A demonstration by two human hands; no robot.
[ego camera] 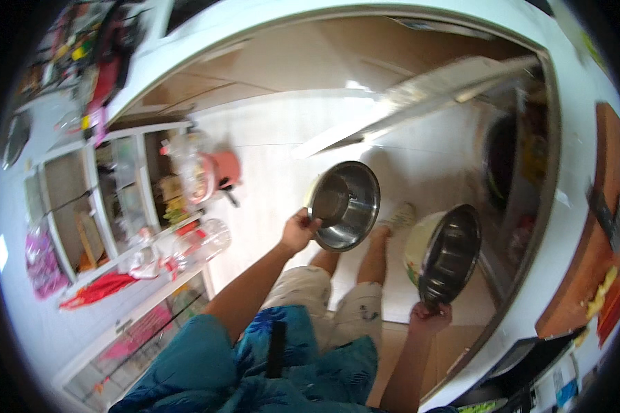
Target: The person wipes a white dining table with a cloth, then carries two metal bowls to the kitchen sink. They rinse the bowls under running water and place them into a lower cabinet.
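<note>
My left hand grips the rim of a round stainless steel bowl, thumb over the edge. The bowl is tilted, and its shiny inside faces up and to the right. Water or something else inside cannot be made out. On the right, my right hand holds a second metal bowl by its near rim. This one leans further onto its side, and its pale outer wall shows a coloured print. Both bowls are held in the air above the floor, apart from each other.
Pale tiles cover the floor under me. To the left, a red bin stands beside a white shelf unit with bags and bottles. A white counter curves along the right, bearing a wooden cutting board. A white panel slants ahead.
</note>
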